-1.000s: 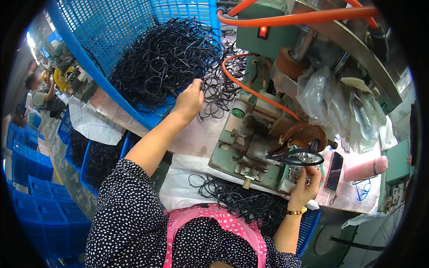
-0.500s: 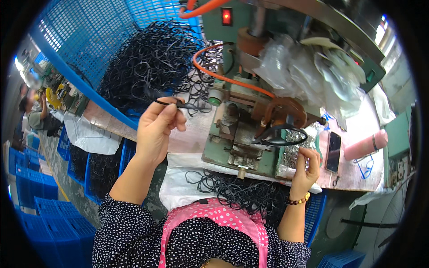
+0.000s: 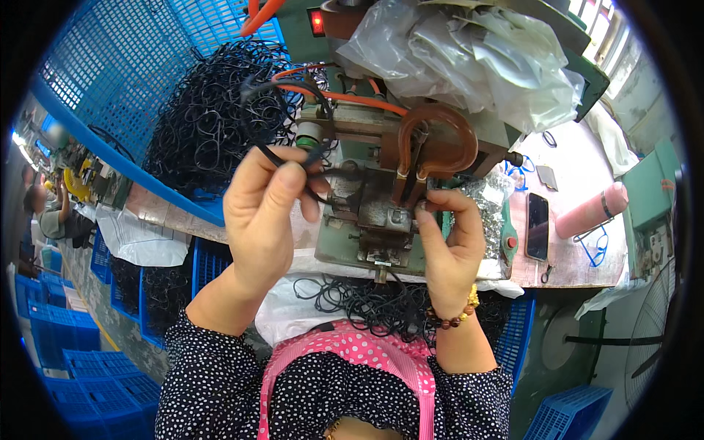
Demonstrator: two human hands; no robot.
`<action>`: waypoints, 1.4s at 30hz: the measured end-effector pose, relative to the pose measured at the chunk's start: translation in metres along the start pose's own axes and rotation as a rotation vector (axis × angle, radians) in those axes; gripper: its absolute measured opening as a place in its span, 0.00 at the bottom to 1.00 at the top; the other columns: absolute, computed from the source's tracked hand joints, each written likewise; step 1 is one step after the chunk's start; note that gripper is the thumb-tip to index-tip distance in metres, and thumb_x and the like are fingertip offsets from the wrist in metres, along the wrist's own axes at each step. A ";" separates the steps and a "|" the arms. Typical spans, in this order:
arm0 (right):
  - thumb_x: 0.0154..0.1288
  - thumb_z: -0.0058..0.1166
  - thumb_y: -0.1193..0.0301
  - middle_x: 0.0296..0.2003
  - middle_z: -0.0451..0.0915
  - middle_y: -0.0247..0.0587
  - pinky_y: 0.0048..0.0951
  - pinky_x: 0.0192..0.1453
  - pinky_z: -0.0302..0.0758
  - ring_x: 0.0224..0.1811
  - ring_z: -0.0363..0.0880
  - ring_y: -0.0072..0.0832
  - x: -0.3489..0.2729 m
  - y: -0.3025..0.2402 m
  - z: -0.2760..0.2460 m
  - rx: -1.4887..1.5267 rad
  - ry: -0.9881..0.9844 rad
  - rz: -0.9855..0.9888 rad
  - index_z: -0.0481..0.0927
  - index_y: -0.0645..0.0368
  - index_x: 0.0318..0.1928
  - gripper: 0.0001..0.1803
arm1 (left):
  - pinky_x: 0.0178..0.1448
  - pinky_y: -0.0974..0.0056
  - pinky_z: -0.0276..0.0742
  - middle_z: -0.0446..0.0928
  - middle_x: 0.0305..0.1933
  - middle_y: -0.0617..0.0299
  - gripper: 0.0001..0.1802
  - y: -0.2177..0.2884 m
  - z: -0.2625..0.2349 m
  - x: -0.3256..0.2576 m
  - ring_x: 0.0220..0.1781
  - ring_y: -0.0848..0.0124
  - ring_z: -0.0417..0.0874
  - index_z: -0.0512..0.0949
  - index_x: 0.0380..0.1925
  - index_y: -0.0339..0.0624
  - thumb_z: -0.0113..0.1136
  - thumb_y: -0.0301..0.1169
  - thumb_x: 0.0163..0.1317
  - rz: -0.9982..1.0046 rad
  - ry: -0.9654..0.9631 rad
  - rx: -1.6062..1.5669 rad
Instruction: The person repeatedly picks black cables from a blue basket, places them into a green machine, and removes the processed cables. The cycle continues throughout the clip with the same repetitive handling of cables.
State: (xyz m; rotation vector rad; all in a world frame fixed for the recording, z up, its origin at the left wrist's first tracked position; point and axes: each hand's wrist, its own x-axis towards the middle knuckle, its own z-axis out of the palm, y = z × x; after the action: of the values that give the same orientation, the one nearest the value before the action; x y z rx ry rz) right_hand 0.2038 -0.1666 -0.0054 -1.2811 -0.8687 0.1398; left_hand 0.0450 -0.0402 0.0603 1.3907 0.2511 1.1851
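Note:
My left hand (image 3: 258,209) is closed in a pinch on a black cord loop (image 3: 320,152). Its far part stands up blurred in front of the blue crate, and its ends reach toward the left side of a metal fixture (image 3: 385,214). At the right side of that fixture is my right hand (image 3: 456,253), thumb and forefinger pinched together; whatever lies between them is too small to make out. Just above these fingertips, a brown U-shaped tube (image 3: 466,139) comes down over the fixture. Black cords (image 3: 374,301) lie heaped in front of the machine, over my lap.
A blue mesh crate (image 3: 110,158) at the left holds a large tangle of black cords (image 3: 213,110). Clear plastic bags (image 3: 469,59) hang from the machine. On the right of the table are a phone (image 3: 537,226), a pink bottle (image 3: 592,210) and small metal parts (image 3: 488,192).
My right hand has moved left to the fixture, and the black loop that was near it no longer shows there. My left hand has brought its cord closer to the fixture. The view has shifted.

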 end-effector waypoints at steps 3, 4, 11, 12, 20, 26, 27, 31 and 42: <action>0.63 0.59 0.83 0.44 0.77 0.36 0.28 0.62 0.68 0.49 0.75 0.23 -0.004 0.003 0.011 0.092 -0.053 0.035 0.74 0.63 0.53 0.17 | 0.33 0.73 0.74 0.82 0.42 0.57 0.11 -0.005 -0.002 0.011 0.36 0.76 0.81 0.77 0.45 0.33 0.55 0.32 0.74 0.061 0.022 0.036; 0.65 0.58 0.83 0.46 0.76 0.36 0.25 0.59 0.69 0.49 0.73 0.22 -0.005 0.004 0.014 0.140 -0.064 0.065 0.72 0.64 0.55 0.18 | 0.33 0.73 0.74 0.82 0.42 0.57 0.11 -0.007 -0.002 0.012 0.35 0.76 0.81 0.77 0.45 0.34 0.55 0.33 0.74 0.069 0.029 0.041; 0.62 0.60 0.83 0.46 0.76 0.37 0.25 0.60 0.68 0.50 0.72 0.23 -0.006 -0.004 0.022 0.201 -0.067 0.118 0.67 0.64 0.59 0.25 | 0.33 0.74 0.73 0.83 0.38 0.57 0.11 -0.010 0.000 0.015 0.32 0.78 0.79 0.77 0.43 0.34 0.56 0.34 0.74 0.096 0.033 0.051; 0.62 0.60 0.83 0.46 0.75 0.37 0.26 0.60 0.68 0.50 0.72 0.23 -0.005 -0.004 0.023 0.201 -0.064 0.115 0.67 0.65 0.59 0.25 | 0.33 0.74 0.73 0.83 0.38 0.57 0.11 -0.011 0.000 0.015 0.31 0.78 0.78 0.77 0.43 0.34 0.56 0.33 0.74 0.097 0.031 0.058; 0.62 0.59 0.84 0.48 0.75 0.38 0.25 0.58 0.71 0.51 0.72 0.23 0.004 -0.003 0.016 0.266 -0.126 0.202 0.66 0.66 0.59 0.26 | 0.33 0.75 0.72 0.83 0.36 0.57 0.11 -0.012 -0.003 0.016 0.29 0.79 0.77 0.78 0.43 0.35 0.55 0.33 0.74 0.128 0.024 0.115; 0.62 0.59 0.84 0.50 0.75 0.38 0.24 0.58 0.72 0.51 0.73 0.23 -0.002 0.001 0.018 0.352 -0.095 0.206 0.67 0.66 0.58 0.25 | 0.34 0.75 0.71 0.83 0.35 0.57 0.11 -0.013 0.000 0.015 0.28 0.79 0.76 0.77 0.43 0.35 0.56 0.33 0.74 0.122 0.042 0.097; 0.62 0.59 0.84 0.49 0.75 0.38 0.24 0.58 0.72 0.51 0.73 0.23 -0.003 0.002 0.019 0.363 -0.083 0.203 0.67 0.65 0.58 0.24 | 0.34 0.75 0.71 0.83 0.35 0.57 0.11 -0.012 0.000 0.014 0.28 0.79 0.76 0.77 0.43 0.34 0.56 0.33 0.74 0.118 0.043 0.095; 0.62 0.58 0.85 0.49 0.76 0.39 0.24 0.58 0.73 0.52 0.74 0.23 -0.006 0.005 0.024 0.487 -0.034 0.220 0.67 0.65 0.58 0.24 | 0.35 0.75 0.71 0.83 0.35 0.57 0.11 -0.013 0.001 0.015 0.28 0.79 0.76 0.77 0.42 0.34 0.56 0.34 0.74 0.113 0.039 0.096; 0.65 0.55 0.84 0.48 0.80 0.42 0.25 0.59 0.72 0.52 0.77 0.25 -0.003 0.005 0.006 0.230 -0.095 0.088 0.69 0.67 0.59 0.22 | 0.36 0.72 0.76 0.82 0.37 0.58 0.08 -0.015 0.017 -0.022 0.32 0.77 0.80 0.77 0.47 0.32 0.54 0.22 0.70 0.112 -0.250 0.314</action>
State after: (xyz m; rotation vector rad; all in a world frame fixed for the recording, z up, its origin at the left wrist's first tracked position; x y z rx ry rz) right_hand 0.1993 -0.1619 -0.0116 -1.1038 -0.8512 0.3623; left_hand 0.0555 -0.0636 0.0412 1.8314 0.1887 1.0803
